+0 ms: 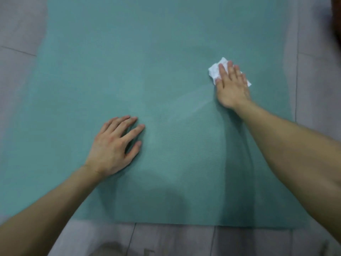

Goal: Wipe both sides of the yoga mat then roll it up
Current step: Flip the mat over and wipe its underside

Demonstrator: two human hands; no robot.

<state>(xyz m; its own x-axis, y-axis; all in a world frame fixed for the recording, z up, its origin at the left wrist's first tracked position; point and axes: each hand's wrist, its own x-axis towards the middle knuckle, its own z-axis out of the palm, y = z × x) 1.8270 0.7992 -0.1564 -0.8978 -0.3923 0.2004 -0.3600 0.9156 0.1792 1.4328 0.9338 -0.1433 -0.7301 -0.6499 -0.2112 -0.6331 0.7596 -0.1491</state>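
The yoga mat (166, 89) runs lengthwise away from me; my right hand (231, 86), fingers straight, presses the tissue (215, 71) near its right edge, while my left hand (114, 145) rests spread flat nearer me.

Soft, rather dim indoor light with no glare. A broad dark shadow lies on the flat teal textured yoga mat (166, 71) toward its near edge, and another runs beside the right forearm (276, 141). The right hand (231, 87) is motion-blurred. The mat's edges bow from wide-angle distortion, and the corners are soft.

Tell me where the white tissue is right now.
In the head view the white tissue sits on the right side of the yoga mat, pressed under the flat right hand.
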